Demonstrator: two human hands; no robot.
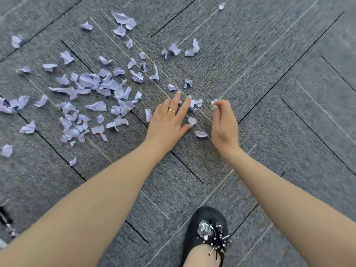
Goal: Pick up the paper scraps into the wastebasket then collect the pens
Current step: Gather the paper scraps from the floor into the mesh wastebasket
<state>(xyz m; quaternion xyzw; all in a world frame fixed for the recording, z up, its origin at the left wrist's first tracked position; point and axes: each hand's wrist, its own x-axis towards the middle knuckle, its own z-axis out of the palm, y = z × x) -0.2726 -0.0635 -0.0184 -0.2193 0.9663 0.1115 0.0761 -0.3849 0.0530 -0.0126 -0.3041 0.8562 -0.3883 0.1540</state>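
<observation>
Torn, crumpled lavender paper scraps littered the ribbed gray carpet tiles, thickest at far left. The left hand lay flat, fingers spread among scraps. The right hand pinched one scrap.

**No readable text in view**

Nothing in the head view can be read as a word, number, brand or sign. The torn paper scraps on the carpet look plain pale lavender, with no print that can be made out. The gold ring and the black beaded shoe carry no legible marking.
</observation>
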